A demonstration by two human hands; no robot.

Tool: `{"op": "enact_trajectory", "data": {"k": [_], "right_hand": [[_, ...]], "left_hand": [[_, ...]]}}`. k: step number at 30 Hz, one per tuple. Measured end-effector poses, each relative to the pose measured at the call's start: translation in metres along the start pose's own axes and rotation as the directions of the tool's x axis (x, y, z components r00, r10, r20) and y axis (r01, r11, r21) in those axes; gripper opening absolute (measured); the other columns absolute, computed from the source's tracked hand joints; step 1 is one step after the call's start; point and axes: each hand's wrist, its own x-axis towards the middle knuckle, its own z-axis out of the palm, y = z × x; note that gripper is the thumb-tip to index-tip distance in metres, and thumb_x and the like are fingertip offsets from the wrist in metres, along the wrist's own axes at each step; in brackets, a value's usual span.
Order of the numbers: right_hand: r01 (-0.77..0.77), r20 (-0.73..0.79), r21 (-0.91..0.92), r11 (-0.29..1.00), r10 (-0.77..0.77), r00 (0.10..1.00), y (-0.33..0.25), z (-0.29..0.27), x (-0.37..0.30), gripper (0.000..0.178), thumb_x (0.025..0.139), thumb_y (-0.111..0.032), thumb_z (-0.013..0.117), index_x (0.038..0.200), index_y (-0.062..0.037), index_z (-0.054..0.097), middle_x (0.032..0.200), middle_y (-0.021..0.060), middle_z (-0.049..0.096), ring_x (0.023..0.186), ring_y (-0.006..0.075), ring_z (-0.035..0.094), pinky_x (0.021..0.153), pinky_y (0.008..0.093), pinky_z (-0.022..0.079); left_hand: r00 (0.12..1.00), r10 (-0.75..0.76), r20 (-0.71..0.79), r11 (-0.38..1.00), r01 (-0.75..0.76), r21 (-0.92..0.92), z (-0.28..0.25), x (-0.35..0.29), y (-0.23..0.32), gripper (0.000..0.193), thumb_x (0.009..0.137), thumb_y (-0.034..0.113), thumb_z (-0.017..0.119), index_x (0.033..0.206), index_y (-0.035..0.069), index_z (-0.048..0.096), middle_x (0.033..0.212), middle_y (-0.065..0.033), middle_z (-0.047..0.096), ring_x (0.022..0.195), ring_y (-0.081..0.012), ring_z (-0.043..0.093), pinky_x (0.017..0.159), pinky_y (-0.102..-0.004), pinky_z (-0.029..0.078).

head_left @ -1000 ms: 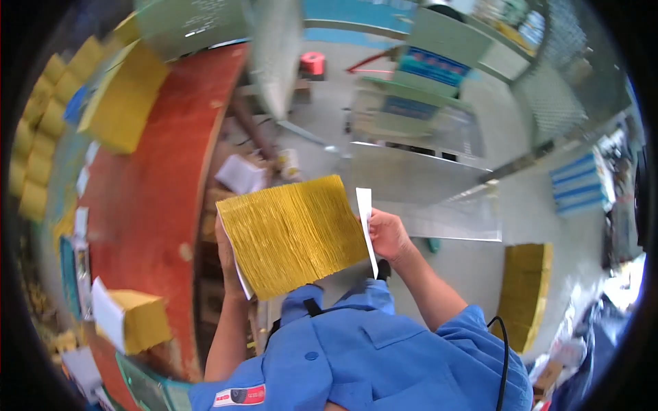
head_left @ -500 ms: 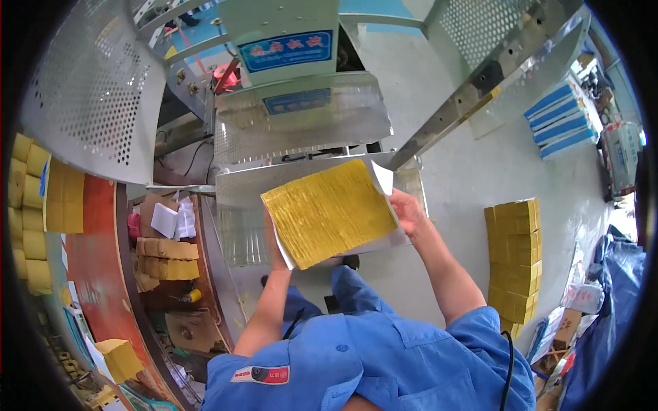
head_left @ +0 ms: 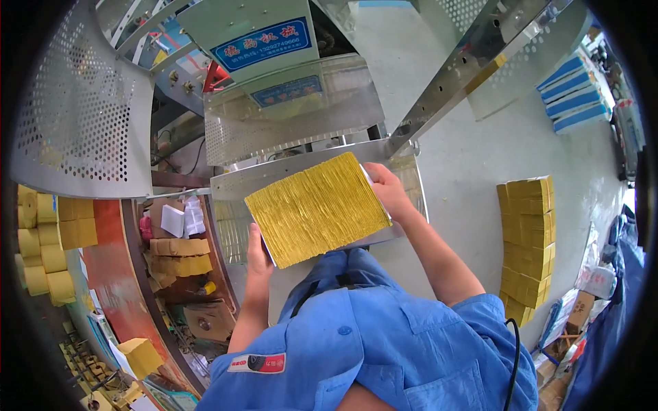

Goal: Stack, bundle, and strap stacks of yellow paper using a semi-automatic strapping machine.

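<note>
Between my two hands is a rectangular block of gold paper [head_left: 319, 211], its finely ridged gold face turned up and a little white showing along its sides. My left hand [head_left: 258, 253] grips its lower left edge, thumb upright against the side. At the upper right end my right hand [head_left: 388, 190] is closed round the other side, with its fingers partly hidden by the block. The block is tilted, its right end farther from me. Beneath and beyond it lies the metal bed [head_left: 229, 188] of a machine.
Ahead stands the machine with a clear cover [head_left: 295, 120], a perforated guard [head_left: 79, 116] and a slanting metal bar [head_left: 452, 79]. Gold bundles [head_left: 526, 240] line the floor at right. On the left are a reddish board [head_left: 116, 274], a shelf of brown bundles [head_left: 179, 257] and gold rolls [head_left: 48, 257].
The block has moved slightly left and toward me, its ridges showing more plainly. White paper that stuck out at its right corner is now mostly out of sight. Both hands still hold it.
</note>
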Motion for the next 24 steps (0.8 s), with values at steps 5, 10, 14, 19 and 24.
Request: {"op": "enact_trajectory", "data": {"k": [5, 10, 14, 19, 24], "right_hand": [[0.014, -0.137, -0.116, 0.993, -0.03, 0.99, 0.009, 0.015, 0.003, 0.032, 0.085, -0.011, 0.063, 0.116, 0.0005, 0.066, 0.11, 0.0068, 0.067, 0.097, 0.0158, 0.064, 0.088, 0.0283, 0.049], [-0.076, -0.053, 0.09, 0.993, 0.081, 0.995, -0.012, 0.019, -0.003, 0.029, 0.092, -0.016, 0.063, 0.116, 0.0001, 0.067, 0.112, 0.0065, 0.068, 0.101, 0.0129, 0.062, 0.086, 0.0273, 0.049], [-0.158, 0.065, 0.14, 0.977, 0.151, 0.986, -0.045, 0.01, -0.017, 0.036, 0.098, -0.027, 0.056, 0.119, 0.0002, 0.066, 0.114, 0.0069, 0.067, 0.102, 0.0128, 0.061, 0.089, 0.0271, 0.048], [-0.162, 0.172, 0.271, 0.949, 0.118, 0.978, -0.055, 0.001, -0.023, 0.053, 0.104, -0.041, 0.041, 0.134, 0.0008, 0.054, 0.125, 0.0103, 0.061, 0.116, 0.0178, 0.056, 0.102, 0.0315, 0.042], [-0.12, 0.214, 0.173, 0.978, 0.082, 0.973, -0.042, -0.001, -0.02, 0.054, 0.104, -0.04, 0.042, 0.138, 0.0016, 0.049, 0.134, 0.0116, 0.056, 0.123, 0.0207, 0.053, 0.106, 0.0342, 0.04]], "left_hand": [[0.996, 0.021, 0.086, 0.999, -0.025, 0.044, 0.006, -0.006, 0.007, 0.058, 0.102, 0.047, 0.043, 0.138, 0.003, 0.044, 0.131, -0.011, 0.055, 0.119, -0.0217, 0.054, 0.1, -0.037, 0.045], [0.995, 0.022, 0.097, 0.995, -0.031, 0.099, 0.003, -0.005, 0.008, 0.059, 0.101, 0.047, 0.045, 0.14, 0.003, 0.042, 0.134, -0.0114, 0.053, 0.122, -0.0227, 0.052, 0.102, -0.0378, 0.043], [0.995, -0.016, 0.099, 0.991, 0.003, 0.131, 0.004, -0.006, 0.015, 0.059, 0.1, 0.044, 0.047, 0.142, 0.004, 0.039, 0.138, -0.0106, 0.049, 0.127, -0.0223, 0.047, 0.106, -0.0372, 0.037], [0.99, -0.04, 0.138, 0.989, 0.02, 0.143, 0.0, -0.004, 0.018, 0.06, 0.099, 0.041, 0.05, 0.145, 0.004, 0.036, 0.14, -0.0099, 0.047, 0.13, -0.0217, 0.044, 0.11, -0.0361, 0.031], [0.993, -0.032, 0.117, 0.987, 0.013, 0.16, 0.0, -0.004, 0.018, 0.058, 0.099, 0.041, 0.048, 0.143, 0.004, 0.039, 0.141, -0.0111, 0.048, 0.13, -0.0231, 0.044, 0.109, -0.0379, 0.034]]}}
